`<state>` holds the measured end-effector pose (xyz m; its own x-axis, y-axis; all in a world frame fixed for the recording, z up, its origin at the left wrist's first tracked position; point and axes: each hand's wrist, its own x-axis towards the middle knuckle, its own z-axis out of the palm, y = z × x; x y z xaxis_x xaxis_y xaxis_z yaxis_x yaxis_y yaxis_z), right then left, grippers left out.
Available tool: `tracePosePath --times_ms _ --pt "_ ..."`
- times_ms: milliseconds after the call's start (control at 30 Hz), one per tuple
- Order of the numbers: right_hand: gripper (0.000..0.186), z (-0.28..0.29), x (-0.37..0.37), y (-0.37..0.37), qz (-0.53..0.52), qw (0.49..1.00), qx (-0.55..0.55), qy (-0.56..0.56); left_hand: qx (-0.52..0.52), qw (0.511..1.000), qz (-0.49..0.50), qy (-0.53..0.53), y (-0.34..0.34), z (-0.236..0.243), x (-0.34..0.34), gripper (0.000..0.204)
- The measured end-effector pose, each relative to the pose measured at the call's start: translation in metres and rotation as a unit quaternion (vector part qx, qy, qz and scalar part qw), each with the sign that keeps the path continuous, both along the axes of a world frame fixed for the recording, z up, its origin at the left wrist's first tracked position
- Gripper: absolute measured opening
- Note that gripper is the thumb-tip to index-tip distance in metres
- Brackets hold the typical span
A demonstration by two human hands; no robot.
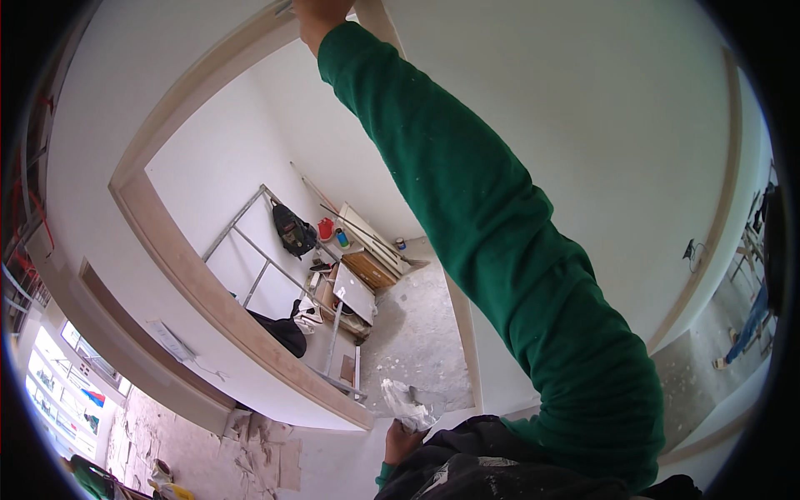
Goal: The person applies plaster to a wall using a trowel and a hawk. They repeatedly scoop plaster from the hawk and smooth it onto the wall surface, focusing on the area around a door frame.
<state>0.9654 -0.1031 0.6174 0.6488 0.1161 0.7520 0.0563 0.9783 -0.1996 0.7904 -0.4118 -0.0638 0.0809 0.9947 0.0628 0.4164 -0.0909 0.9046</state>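
My right hand (321,18) is raised at the top edge, at the upper part of the pale door frame (196,83), on the end of my green-sleeved arm. Its fingers are closed on a grey tool (283,10), mostly out of view and too cropped to identify. Low in the middle, my left hand (404,437) grips a metal plate tool (412,404) smeared with white filler, held just above my dark clothing.
Through the doorway stand a metal scaffold frame (242,233) with bags, a wooden cabinet (371,268) and leaning boards. The concrete floor (400,325) has white spots. A person in jeans (746,325) is at far right; another (87,475) is at lower left.
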Motion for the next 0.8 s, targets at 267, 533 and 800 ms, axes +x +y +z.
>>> tracePosePath --times_ms 267,533,800 --pt "0.024 -0.012 -0.008 0.01 -0.117 0.993 0.008 0.012 -0.018 1.0 -0.001 0.021 0.0 0.002 0.003 0.065" --pt "0.029 -0.063 0.004 -0.055 0.133 0.988 -0.014 -0.074 -0.017 0.999 0.016 0.023 0.001 0.013 0.0 0.059" --pt "0.044 -0.239 0.029 -0.187 0.152 0.783 -0.012 -0.603 0.146 0.98 0.138 0.004 0.019 0.089 -0.027 0.053"
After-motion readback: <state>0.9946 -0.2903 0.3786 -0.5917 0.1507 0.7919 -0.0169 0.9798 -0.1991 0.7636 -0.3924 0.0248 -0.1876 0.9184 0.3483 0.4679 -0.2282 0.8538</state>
